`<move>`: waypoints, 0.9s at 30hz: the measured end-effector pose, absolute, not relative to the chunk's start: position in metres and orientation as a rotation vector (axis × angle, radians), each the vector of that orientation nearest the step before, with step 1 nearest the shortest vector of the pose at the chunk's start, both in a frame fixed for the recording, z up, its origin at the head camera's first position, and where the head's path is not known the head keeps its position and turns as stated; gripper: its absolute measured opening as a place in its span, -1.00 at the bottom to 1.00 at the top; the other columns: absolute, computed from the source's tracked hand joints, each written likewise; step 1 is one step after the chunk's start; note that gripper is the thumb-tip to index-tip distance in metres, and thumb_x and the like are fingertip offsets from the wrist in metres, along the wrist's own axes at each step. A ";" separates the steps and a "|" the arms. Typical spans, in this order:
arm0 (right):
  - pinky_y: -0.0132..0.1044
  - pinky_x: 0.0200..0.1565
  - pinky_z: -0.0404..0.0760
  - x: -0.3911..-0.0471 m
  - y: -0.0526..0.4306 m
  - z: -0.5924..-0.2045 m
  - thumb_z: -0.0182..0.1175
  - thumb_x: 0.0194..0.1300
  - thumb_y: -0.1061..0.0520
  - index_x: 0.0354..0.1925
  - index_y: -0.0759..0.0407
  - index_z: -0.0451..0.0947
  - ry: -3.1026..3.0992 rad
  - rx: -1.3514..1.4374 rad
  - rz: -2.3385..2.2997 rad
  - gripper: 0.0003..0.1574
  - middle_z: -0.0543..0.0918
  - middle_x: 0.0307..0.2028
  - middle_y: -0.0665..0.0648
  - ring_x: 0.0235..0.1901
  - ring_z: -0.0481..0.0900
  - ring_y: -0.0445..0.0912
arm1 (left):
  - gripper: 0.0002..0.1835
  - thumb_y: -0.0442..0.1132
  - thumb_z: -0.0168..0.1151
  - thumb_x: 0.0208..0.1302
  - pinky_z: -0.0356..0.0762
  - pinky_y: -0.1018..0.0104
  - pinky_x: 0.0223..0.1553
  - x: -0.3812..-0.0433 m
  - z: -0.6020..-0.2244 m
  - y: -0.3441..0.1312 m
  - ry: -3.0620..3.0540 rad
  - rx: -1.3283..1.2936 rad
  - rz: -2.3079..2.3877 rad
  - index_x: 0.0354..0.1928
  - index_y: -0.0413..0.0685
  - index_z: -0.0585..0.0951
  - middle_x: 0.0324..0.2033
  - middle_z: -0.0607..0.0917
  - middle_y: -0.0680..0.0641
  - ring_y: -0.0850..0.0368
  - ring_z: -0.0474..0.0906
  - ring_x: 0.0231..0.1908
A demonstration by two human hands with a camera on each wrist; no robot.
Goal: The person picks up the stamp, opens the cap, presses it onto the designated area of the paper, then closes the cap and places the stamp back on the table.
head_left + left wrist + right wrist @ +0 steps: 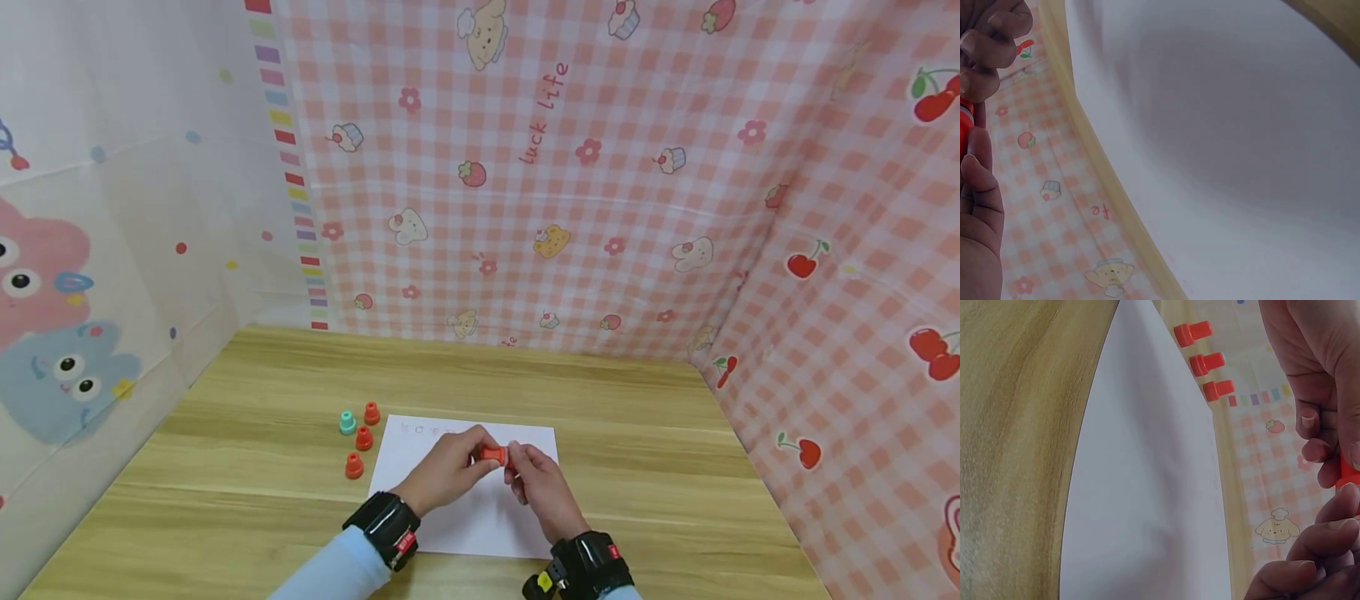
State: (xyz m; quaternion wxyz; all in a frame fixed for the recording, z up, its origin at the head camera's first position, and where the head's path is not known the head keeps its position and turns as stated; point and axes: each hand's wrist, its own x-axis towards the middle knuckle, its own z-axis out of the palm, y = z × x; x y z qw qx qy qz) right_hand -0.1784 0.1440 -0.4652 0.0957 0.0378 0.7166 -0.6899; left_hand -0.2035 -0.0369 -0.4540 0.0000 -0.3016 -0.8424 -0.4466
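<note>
Over the sheet of paper [480,521], my two hands meet at a small red toy stamp [492,455]. My left hand [452,468] pinches one end between thumb and fingers, and my right hand [538,482] pinches the other end. The right wrist view shows the red stamp [1349,474] partly hidden between both sets of fingers. A pale band shows around the stamp [965,119] in the left wrist view. Faint reddish marks [419,431] run along the far edge of the paper.
Left of the paper stand three red stamps [363,438] and one teal stamp [347,422], upright on the wooden table [652,483]. Patterned cloth [555,192] hangs behind the table and along both sides.
</note>
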 end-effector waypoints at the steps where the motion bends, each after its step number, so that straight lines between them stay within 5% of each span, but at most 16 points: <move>1: -0.37 -0.45 0.27 -0.178 0.144 -0.465 0.05 0.47 -0.22 -0.24 0.20 0.48 2.124 0.108 -2.041 -0.50 0.49 -0.47 0.03 -0.49 0.34 -0.14 | -0.87 -0.30 0.32 0.32 0.37 0.42 -0.43 -0.203 -0.454 -0.037 -2.649 -0.948 -1.409 -0.16 0.04 0.58 -0.43 0.58 0.20 0.31 0.40 -0.45; 14: -0.33 -0.36 0.32 -0.175 0.144 -0.465 0.05 0.45 -0.25 -0.26 0.17 0.52 2.073 0.101 -2.069 -0.49 0.49 -0.48 0.02 -0.46 0.36 -0.12 | -0.89 -0.31 0.30 0.33 0.37 0.43 -0.47 -0.201 -0.454 -0.032 -2.658 -0.971 -1.430 -0.17 0.01 0.58 -0.47 0.64 0.09 0.34 0.39 -0.51; 27: -0.33 -0.33 0.36 -0.177 0.139 -0.456 0.08 0.43 -0.26 -0.24 0.21 0.52 2.075 0.112 -2.080 -0.47 0.49 -0.46 0.02 -0.45 0.38 -0.13 | -0.88 -0.22 0.31 0.34 0.35 0.43 -0.49 -0.202 -0.452 -0.033 -2.666 -0.949 -1.394 -0.15 0.06 0.57 -0.51 0.56 0.22 0.32 0.36 -0.51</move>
